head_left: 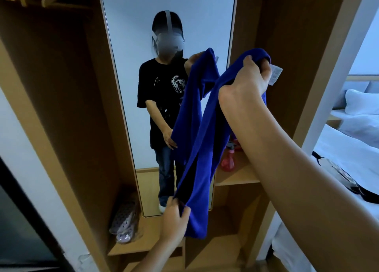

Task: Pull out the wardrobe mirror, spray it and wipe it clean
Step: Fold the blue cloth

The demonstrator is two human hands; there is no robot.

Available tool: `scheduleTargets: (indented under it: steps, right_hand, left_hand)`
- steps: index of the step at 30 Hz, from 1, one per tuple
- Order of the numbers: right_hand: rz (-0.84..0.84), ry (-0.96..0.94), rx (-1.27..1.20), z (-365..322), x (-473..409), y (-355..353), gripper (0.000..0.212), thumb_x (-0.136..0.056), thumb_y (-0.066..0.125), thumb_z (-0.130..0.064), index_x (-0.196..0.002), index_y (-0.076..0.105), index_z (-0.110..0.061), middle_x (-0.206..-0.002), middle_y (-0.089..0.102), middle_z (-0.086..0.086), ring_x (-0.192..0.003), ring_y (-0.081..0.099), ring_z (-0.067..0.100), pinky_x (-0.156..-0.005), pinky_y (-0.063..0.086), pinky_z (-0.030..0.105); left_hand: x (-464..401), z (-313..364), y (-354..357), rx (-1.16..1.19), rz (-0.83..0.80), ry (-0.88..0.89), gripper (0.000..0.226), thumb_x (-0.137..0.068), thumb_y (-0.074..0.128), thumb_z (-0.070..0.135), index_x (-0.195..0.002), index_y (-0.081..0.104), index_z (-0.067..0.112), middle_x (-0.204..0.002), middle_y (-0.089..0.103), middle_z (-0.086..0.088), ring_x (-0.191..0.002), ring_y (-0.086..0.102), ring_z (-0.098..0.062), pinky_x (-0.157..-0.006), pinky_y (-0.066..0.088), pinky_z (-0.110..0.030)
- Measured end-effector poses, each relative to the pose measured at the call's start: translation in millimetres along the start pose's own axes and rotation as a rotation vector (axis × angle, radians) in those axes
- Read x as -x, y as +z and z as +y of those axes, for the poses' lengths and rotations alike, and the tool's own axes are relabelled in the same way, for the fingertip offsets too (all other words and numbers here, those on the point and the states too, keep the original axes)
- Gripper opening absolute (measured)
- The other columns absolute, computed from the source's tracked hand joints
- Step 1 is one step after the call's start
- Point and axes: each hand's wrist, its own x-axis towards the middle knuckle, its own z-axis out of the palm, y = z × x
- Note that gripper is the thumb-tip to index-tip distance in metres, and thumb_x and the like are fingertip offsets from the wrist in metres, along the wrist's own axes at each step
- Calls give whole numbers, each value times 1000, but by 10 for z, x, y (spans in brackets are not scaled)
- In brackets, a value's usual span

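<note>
The mirror (168, 15) stands pulled out at the front of the wardrobe (61, 87), tall and narrow, between the hanging space on one side and the shelf (235, 177) on the other. In front of it a blue cloth (201, 148) hangs stretched lengthwise between the two hands. The right hand (248, 78) is raised near the upper part of the glass, its fingers curled tight round the top end of the cloth, where a white label (275, 74) sticks out. The left hand (175, 216) is low, pinching the bottom end between thumb and fingers. The step in hand looks like getting the cloth ready to wipe, so the thing to do well is to fold it into a flat pad rather than leave it long and dangling: bring the low end up to meet the top end, tuck the label inside so it cannot drag across the glass, and keep a smooth face outward. A red spray bottle (227, 158) sits on the shelf just beside the mirror; whether the glass is already wet cannot be told from here. Wiping would best start at the top and run down in overlapping passes, pressing lightly, since the pulled-out panel may swing or slide under a hard push. A pair of slippers (125, 222) lies on the wardrobe floor, near the mirror's foot.
</note>
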Motion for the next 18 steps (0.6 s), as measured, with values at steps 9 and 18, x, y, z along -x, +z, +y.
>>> scheduleTargets:
  steps: [9, 18]
  right_hand:
    - [159, -52, 186, 128, -445, -366, 17, -90, 67, -14, -86, 58, -28, -93, 63, -8, -93, 62, 13, -90, 55, 33]
    - [251, -67, 322, 435, -731, -643, 15, -88, 68, -11, -99, 65, -22, -102, 67, -2, -86, 64, 13, -72, 57, 25]
  left_hand:
    - [-122, -583, -1016, -13, 190, 2, 25, -102, 40, 12, -123, 52, 6, -114, 54, 7, -108, 60, -24, -90, 44, -29]
    - [-401, -616, -1919, -148, 400, 131, 16, -99, 39, 3, -92, 48, 14, -69, 51, 1, -62, 49, -21, -62, 32, -36]
